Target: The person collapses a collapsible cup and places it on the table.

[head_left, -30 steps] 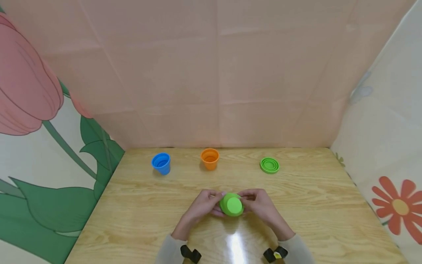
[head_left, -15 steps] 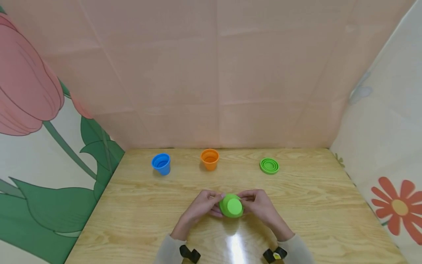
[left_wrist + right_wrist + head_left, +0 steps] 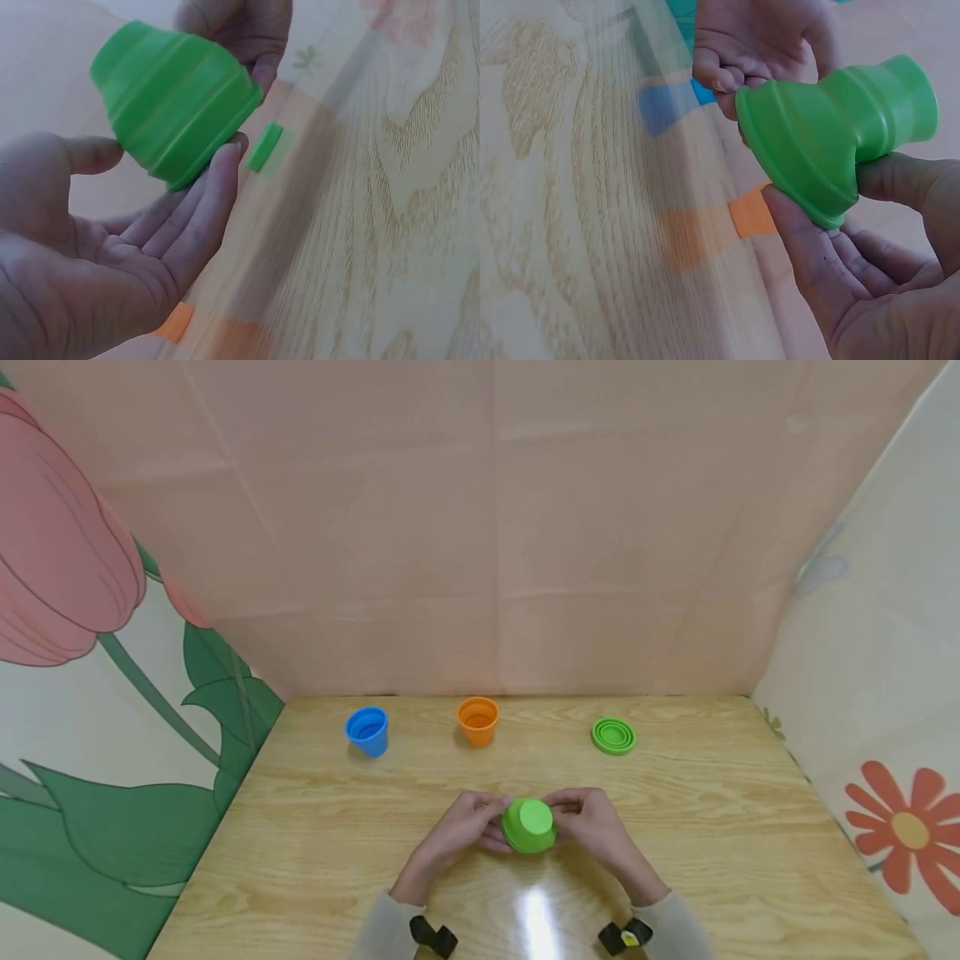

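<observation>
A green collapsible cup (image 3: 528, 828) is held above the table, its base turned up towards the head camera. At its left side my left hand (image 3: 465, 823) grips it between thumb and fingers. My right hand (image 3: 594, 823) pinches the opposite side. The left wrist view shows stepped rings along the wall of the green cup (image 3: 176, 105). In the right wrist view, the wall of the green cup (image 3: 810, 142) bends sharply in beside the right thumb, and the narrow end leans over. The cup's mouth faces away and its inside is hidden.
Along the back of the wooden table (image 3: 300, 860) stand a blue cup (image 3: 367, 732) at the left and an orange cup (image 3: 477, 723) near the middle. A flat, collapsed green cup (image 3: 613, 737) lies at the back right. Behind rises a pink cloth backdrop (image 3: 480, 527).
The base of the held green cup has shifted up and away from me in the head view, tilting slightly. Both hands stay in nearly the same place; the other cups have not moved.
</observation>
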The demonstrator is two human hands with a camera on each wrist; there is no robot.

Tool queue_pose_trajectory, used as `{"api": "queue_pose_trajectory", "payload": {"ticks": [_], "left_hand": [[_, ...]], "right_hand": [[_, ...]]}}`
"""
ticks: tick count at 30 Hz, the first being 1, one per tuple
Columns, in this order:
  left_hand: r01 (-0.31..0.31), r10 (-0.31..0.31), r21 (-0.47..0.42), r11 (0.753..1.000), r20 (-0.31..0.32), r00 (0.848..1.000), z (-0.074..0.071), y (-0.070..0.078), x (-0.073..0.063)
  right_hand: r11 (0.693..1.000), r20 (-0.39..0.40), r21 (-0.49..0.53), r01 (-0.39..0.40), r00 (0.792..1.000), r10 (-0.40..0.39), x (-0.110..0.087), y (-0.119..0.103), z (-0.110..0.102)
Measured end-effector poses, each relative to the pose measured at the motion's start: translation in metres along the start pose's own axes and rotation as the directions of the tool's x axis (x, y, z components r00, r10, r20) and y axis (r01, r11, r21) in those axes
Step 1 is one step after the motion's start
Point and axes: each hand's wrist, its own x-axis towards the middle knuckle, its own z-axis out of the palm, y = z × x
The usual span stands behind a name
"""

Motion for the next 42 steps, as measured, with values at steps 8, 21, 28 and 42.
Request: {"api": "queue_pose_trajectory", "payload": {"ticks": [8, 21, 28, 42], "left_hand": [[-0.011, 0.012, -0.036, 0.999, 0.034, 0.999, -0.005, -0.0004, -0.0015], [-0.006, 0.007, -0.034, 0.999, 0.022, 1.0, -0.0054, -0.0024, 0.0007], [-0.032, 0.032, 0.009, 0.999, -0.025, 0.999, -0.0016, -0.0033, 0.0002], [-0.042, 0.047, 0.051, 0.998, -0.108, 0.993, -0.002, -0.0055, 0.0022]], "right_hand": [[0.999, 0.033, 0.034, 0.008, 0.999, -0.01, 0.0007, 0.0007, -0.0021], [0.999, 0.051, 0.038, 0.002, 0.999, -0.004, 0.0009, 0.0012, -0.0018], [0.999, 0.05, 0.033, -0.011, 0.999, 0.009, 0.0014, 0.0021, -0.002], [0.997, 0.15, 0.081, -0.013, 0.989, 0.001, 0.0037, 0.0083, -0.0079]]}}
